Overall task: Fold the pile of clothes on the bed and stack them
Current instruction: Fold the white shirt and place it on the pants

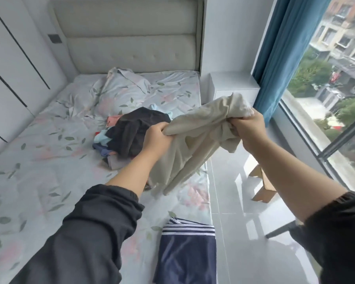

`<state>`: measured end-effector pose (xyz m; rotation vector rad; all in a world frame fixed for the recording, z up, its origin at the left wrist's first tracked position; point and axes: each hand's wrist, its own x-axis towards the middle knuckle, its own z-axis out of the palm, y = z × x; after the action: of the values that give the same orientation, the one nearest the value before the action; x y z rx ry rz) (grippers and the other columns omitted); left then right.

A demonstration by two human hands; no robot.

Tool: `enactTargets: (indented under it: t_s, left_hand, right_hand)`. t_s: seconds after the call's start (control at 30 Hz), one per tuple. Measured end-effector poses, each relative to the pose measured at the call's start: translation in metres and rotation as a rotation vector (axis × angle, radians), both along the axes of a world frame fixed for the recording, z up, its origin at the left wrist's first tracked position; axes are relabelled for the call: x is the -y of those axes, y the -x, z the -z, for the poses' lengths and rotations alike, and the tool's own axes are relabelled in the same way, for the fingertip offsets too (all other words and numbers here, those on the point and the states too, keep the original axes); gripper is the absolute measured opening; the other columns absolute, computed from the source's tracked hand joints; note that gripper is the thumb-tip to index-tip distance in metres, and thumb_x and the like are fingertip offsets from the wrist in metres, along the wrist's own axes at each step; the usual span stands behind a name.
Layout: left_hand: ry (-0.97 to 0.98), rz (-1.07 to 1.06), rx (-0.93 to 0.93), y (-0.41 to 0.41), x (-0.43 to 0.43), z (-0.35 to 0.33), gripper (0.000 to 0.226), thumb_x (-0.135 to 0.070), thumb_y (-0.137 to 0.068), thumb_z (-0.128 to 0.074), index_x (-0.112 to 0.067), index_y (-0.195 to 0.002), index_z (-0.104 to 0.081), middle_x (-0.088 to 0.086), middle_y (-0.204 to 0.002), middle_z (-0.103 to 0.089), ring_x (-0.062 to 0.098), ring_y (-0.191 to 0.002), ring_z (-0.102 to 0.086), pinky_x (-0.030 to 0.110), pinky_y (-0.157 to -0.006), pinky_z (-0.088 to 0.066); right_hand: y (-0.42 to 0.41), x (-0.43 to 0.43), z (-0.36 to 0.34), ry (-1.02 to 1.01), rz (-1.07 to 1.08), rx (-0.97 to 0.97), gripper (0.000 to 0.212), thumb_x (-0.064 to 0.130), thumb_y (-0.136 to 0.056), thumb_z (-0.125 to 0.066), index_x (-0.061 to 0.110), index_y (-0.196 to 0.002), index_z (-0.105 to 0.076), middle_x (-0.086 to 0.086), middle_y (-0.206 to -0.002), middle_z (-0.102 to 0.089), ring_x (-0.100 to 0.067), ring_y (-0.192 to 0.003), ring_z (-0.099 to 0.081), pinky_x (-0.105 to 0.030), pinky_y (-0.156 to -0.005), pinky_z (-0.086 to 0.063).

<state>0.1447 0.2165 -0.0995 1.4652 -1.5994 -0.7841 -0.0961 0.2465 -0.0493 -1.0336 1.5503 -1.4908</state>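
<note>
Clothes pile of mixed dark, pink and light-blue garments [129, 136] sits bunched up mid-bed. The piece in hand is a cream soft-fabric garment [193, 144], held in the air over the bed's right edge, just in front of the pile.

The left hand [156, 138] is fisted round a bunch of the cream cloth, fingers fully curled. The right hand [248, 130] has the same kind of fistful at the upper end. The fabric hangs crumpled between the 2, its lower end dangling near the sheet.

My take: this is the sorting-it-out stage, and fistfuls won't give a neat fold. I'd find 2 matching corners or the shoulders, pinch those instead, spread the hands apart and give it a shake so it hangs flat. Then lay it on bare sheet and fold it to roughly match the navy garment with white stripes [187, 249], which lies flat at the near edge and looks like stack item 1. Watch the dangling end, it could snag the pile.

The bed with the pale floral sheet [39, 160] is soft and wrinkled, so smooth each fold by hand. There's a matching floral pillow [119, 89] below a padded off-white headboard [127, 37], and white wardrobe doors [8, 58] on the left. On the right are a white nightstand [234, 85], a teal curtain [279, 48], a big window [336, 99] and a glossy white floor [230, 201] with a brown cardboard piece [262, 185] on it.
</note>
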Motion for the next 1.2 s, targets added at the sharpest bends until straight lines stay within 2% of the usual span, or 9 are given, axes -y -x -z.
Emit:
enactTargets:
  t_s: [0.13,0.4,0.57,0.7,0.87,1.0,1.1,1.13,1.2]
  left_hand:
    - [0.009,-0.058,0.022,0.087,-0.001,-0.013,0.004,-0.013,-0.08,-0.065,-0.014,-0.079,-0.069,0.003,-0.073,-0.067,0.009,-0.067,-0.052,0.025,-0.06,-0.04]
    - [0.029,0.045,0.184,0.192,0.021,-0.029,0.013,-0.004,-0.08,-0.058,-0.004,-0.085,-0.07,0.019,-0.083,-0.068,0.022,-0.074,-0.056,0.036,-0.066,-0.045]
    - [0.038,0.053,0.122,0.221,0.034,-0.022,0.019,-0.001,-0.08,-0.059,-0.007,-0.092,-0.073,0.013,-0.086,-0.071,0.018,-0.078,-0.06,0.026,-0.063,-0.039]
    - [-0.02,0.034,0.088,0.233,0.051,-0.017,0.017,-0.006,-0.082,-0.061,-0.011,-0.092,-0.074,0.008,-0.085,-0.071,0.012,-0.077,-0.056,0.024,-0.064,-0.039]
    - [-0.053,0.039,0.034,0.23,0.098,-0.011,0.011,-0.007,-0.081,-0.068,-0.016,-0.086,-0.072,-0.006,-0.067,-0.061,0.001,-0.064,-0.049,0.013,-0.053,-0.036]
    - [-0.177,-0.017,-0.084,0.215,0.162,0.004,0.01,-0.009,-0.08,-0.067,-0.001,-0.085,-0.067,-0.001,-0.071,-0.05,0.013,-0.067,-0.041,0.025,-0.06,-0.031]
    - [-0.233,-0.058,-0.217,0.2,0.213,0.016,0.011,-0.013,-0.077,-0.076,-0.02,-0.077,-0.067,-0.005,-0.074,-0.058,0.009,-0.068,-0.048,0.018,-0.057,-0.038]
    - [-0.245,-0.078,-0.258,0.194,0.231,0.019,0.017,-0.014,-0.077,-0.076,-0.027,-0.078,-0.067,-0.005,-0.078,-0.061,0.008,-0.071,-0.051,0.017,-0.059,-0.04]
    - [-0.279,-0.141,-0.296,0.177,0.264,0.029,0.021,-0.014,-0.077,-0.077,-0.033,-0.079,-0.066,-0.002,-0.085,-0.063,0.01,-0.077,-0.053,0.022,-0.067,-0.041]
  right_hand:
    - [0.09,-0.008,0.006,-0.03,-0.023,-0.018,0.018,-0.007,-0.074,-0.057,0.01,-0.082,-0.061,-0.004,-0.075,-0.06,-0.009,-0.064,-0.058,-0.019,-0.054,-0.051]
    - [0.199,-0.011,0.019,-0.042,0.039,-0.06,0.017,-0.004,-0.073,-0.056,0.011,-0.077,-0.059,-0.001,-0.068,-0.058,-0.015,-0.066,-0.056,-0.029,-0.058,-0.049]
    - [0.223,-0.002,0.028,-0.02,0.049,-0.094,0.015,0.007,-0.063,-0.055,0.014,-0.075,-0.058,0.0,-0.069,-0.06,-0.018,-0.067,-0.058,-0.038,-0.062,-0.053]
    - [0.233,0.014,0.031,-0.016,0.044,-0.1,0.016,0.005,-0.064,-0.055,0.013,-0.078,-0.057,-0.003,-0.072,-0.06,-0.018,-0.07,-0.057,-0.034,-0.063,-0.051]
    - [0.234,0.067,0.034,-0.059,0.018,-0.188,0.015,-0.001,-0.07,-0.054,0.003,-0.084,-0.058,-0.005,-0.072,-0.058,-0.019,-0.069,-0.055,-0.032,-0.062,-0.048]
    - [0.218,0.145,0.035,-0.063,-0.026,-0.315,0.039,0.006,-0.067,-0.056,0.015,-0.104,-0.057,0.009,-0.077,-0.059,-0.012,-0.071,-0.054,-0.017,-0.055,-0.041]
    - [0.195,0.215,0.044,-0.086,-0.123,-0.304,0.072,0.003,-0.071,-0.059,0.025,-0.137,-0.042,0.011,-0.108,-0.057,-0.011,-0.097,-0.053,-0.024,-0.081,-0.046]
    - [0.186,0.242,0.047,-0.094,-0.178,-0.347,0.065,0.001,-0.071,-0.059,0.026,-0.13,-0.049,0.011,-0.103,-0.059,-0.013,-0.096,-0.055,-0.027,-0.081,-0.047]
    - [0.165,0.292,0.051,-0.123,-0.281,-0.476,0.033,0.002,-0.067,-0.059,0.028,-0.088,-0.06,0.011,-0.076,-0.059,-0.017,-0.078,-0.057,-0.026,-0.064,-0.044]
